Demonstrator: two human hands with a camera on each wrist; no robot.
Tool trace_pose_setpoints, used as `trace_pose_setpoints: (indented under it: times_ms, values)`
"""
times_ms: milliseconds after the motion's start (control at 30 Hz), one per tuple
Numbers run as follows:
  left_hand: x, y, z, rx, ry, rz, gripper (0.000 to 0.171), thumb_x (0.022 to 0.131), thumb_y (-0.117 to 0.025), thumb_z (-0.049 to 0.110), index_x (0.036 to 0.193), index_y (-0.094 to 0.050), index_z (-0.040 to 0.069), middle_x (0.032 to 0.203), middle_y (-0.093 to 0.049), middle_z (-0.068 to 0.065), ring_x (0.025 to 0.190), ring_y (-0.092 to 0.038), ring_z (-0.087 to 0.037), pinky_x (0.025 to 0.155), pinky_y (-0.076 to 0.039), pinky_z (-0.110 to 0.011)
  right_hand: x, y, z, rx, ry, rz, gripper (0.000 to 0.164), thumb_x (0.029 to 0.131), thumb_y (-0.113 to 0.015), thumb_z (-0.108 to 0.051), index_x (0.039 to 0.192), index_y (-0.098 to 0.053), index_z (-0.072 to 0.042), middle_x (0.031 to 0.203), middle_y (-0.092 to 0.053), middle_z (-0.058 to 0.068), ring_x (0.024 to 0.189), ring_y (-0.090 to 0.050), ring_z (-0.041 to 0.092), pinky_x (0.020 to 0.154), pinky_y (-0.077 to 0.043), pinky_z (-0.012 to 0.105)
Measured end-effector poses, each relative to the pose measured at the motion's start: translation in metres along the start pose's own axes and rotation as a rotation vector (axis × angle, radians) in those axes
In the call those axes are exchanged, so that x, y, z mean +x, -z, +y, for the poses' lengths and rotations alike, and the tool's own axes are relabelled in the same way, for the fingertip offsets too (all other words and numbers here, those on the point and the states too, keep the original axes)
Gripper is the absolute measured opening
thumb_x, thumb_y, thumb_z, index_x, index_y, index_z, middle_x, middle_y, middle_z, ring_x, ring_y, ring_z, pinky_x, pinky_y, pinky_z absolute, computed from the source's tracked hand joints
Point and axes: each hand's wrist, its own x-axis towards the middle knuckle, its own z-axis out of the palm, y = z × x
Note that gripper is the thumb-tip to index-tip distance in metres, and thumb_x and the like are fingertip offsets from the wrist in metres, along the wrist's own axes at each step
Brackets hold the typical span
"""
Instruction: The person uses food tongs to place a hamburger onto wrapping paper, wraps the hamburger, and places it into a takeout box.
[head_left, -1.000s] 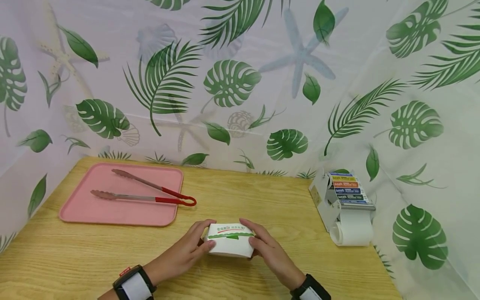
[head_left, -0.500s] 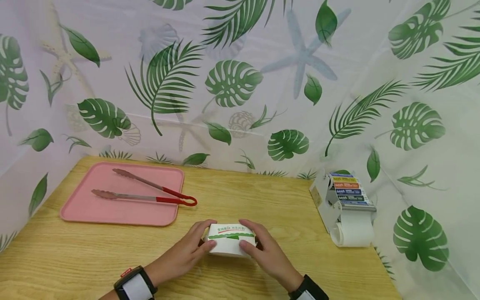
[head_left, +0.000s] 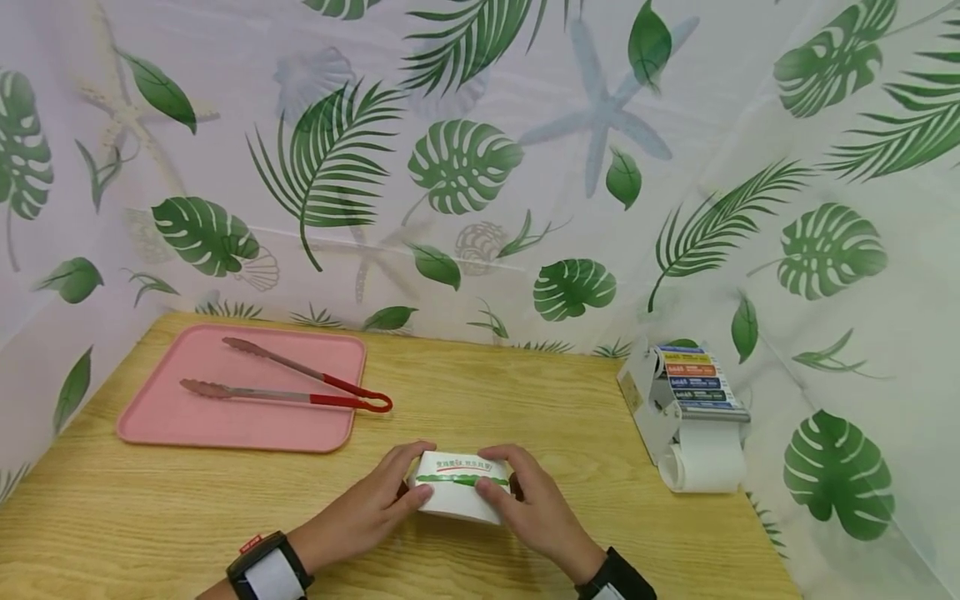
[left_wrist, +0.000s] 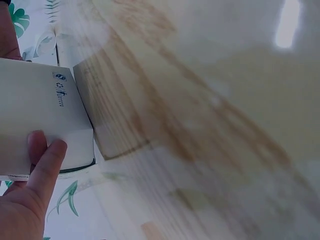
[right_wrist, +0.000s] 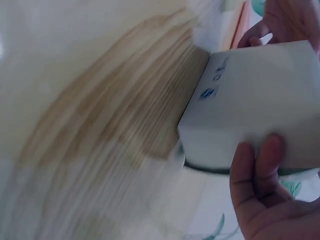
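Observation:
A small white paper food box (head_left: 459, 500), printed with a green band and red and green lettering, is held between both hands in the head view. My left hand (head_left: 375, 504) grips its left end, thumb on the near face and fingers round the far side. At the other end my right hand (head_left: 540, 508) holds it the same way, its thumb lying over the near face. The box looks tilted and raised off the wooden table. Both wrist views show a plain white face of the box (left_wrist: 40, 110) with small printed marks; fingers of each hand press against it.
A pink tray (head_left: 247, 429) lies at the left, with red-handled metal tongs (head_left: 341, 401) across it, the handle end over its right edge. A label dispenser (head_left: 697, 408) with a white paper roll (head_left: 705, 462) stands at the right. Leaf-printed cloth (head_left: 465, 275) walls the table's back.
The right thumb has shifted leftward from the box's right edge onto its near face. The box has tipped slightly and its near edge sits a little lower. Tray, tongs and dispenser are unchanged.

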Motion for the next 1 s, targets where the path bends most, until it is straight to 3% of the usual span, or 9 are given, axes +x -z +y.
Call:
trace_pose_setpoints:
  times_ms: [133,300,467,600,667,767,900,1000]
  values:
    - [0.000,-0.002,0.000,0.012,-0.004,0.005,0.054,0.110,-0.041,0.040,0.157,-0.027,0.017,0.148,-0.040,-0.006,0.104,-0.059,-0.011,0.088,-0.051,-0.029,0.001,-0.001,-0.003,0.016,-0.015,-0.001,0.038,0.099,-0.066,-0.038,0.130,-0.060,-0.019,0.125,-0.059,0.001,0.075,-0.050,0.012,0.066,-0.041,0.024]
    - [0.001,-0.004,0.001,0.012,-0.002,0.019,0.053,0.110,-0.039,0.038,0.157,-0.028,0.016,0.149,-0.039,-0.007,0.109,-0.058,-0.012,0.094,-0.050,-0.031,0.003,0.003,-0.009,-0.043,-0.018,-0.027,0.038,0.099,-0.065,-0.040,0.131,-0.058,-0.020,0.132,-0.058,0.004,0.097,-0.056,0.016,0.078,-0.048,0.030]
    - [0.002,-0.005,0.001,0.007,0.007,0.036,0.053,0.111,-0.038,0.037,0.157,-0.028,0.014,0.151,-0.039,-0.011,0.112,-0.057,-0.016,0.097,-0.049,-0.037,0.002,0.005,-0.016,-0.243,0.018,-0.071,0.048,0.103,-0.051,-0.052,0.141,-0.055,-0.022,0.137,-0.059,0.004,0.099,-0.053,0.015,0.085,-0.044,0.041]
    - [0.003,-0.006,0.000,0.021,0.024,0.044,0.053,0.111,-0.038,0.038,0.157,-0.030,0.013,0.151,-0.040,-0.010,0.120,-0.053,-0.019,0.102,-0.045,-0.044,-0.003,0.008,-0.014,-0.405,0.094,-0.120,0.064,0.100,-0.046,-0.065,0.152,-0.046,-0.028,0.152,-0.049,0.003,0.117,-0.050,0.020,0.094,-0.043,0.047]
    - [0.002,-0.005,-0.001,0.019,0.026,0.035,0.053,0.111,-0.037,0.038,0.157,-0.030,0.014,0.151,-0.041,-0.008,0.121,-0.051,-0.019,0.104,-0.044,-0.044,-0.004,0.010,-0.012,-0.420,0.107,-0.173,0.072,0.096,-0.049,-0.069,0.155,-0.040,-0.028,0.154,-0.045,0.003,0.126,-0.050,0.021,0.097,-0.046,0.046]
    - [0.002,-0.004,-0.001,0.010,0.014,0.019,0.053,0.111,-0.036,0.038,0.158,-0.028,0.015,0.151,-0.040,-0.007,0.122,-0.051,-0.018,0.105,-0.044,-0.041,-0.004,0.012,-0.009,-0.445,0.149,-0.224,0.084,0.089,-0.062,-0.068,0.156,-0.035,-0.024,0.153,-0.044,0.003,0.123,-0.056,0.018,0.091,-0.053,0.040]
    - [0.000,-0.002,-0.001,0.001,-0.006,0.010,0.053,0.111,-0.034,0.038,0.158,-0.027,0.014,0.153,-0.039,-0.008,0.124,-0.050,-0.018,0.106,-0.043,-0.040,-0.003,0.012,-0.008,-0.520,0.284,-0.175,0.089,0.083,-0.075,-0.059,0.152,-0.041,-0.014,0.146,-0.053,0.009,0.120,-0.062,0.022,0.088,-0.057,0.040]
    - [0.000,0.000,0.000,-0.003,-0.011,0.007,0.052,0.112,-0.034,0.037,0.159,-0.028,0.015,0.151,-0.041,-0.007,0.123,-0.050,-0.018,0.105,-0.043,-0.039,-0.004,0.010,-0.006,-0.572,0.372,-0.115,0.083,0.084,-0.076,-0.057,0.146,-0.047,-0.010,0.137,-0.061,0.013,0.115,-0.066,0.024,0.086,-0.058,0.039]
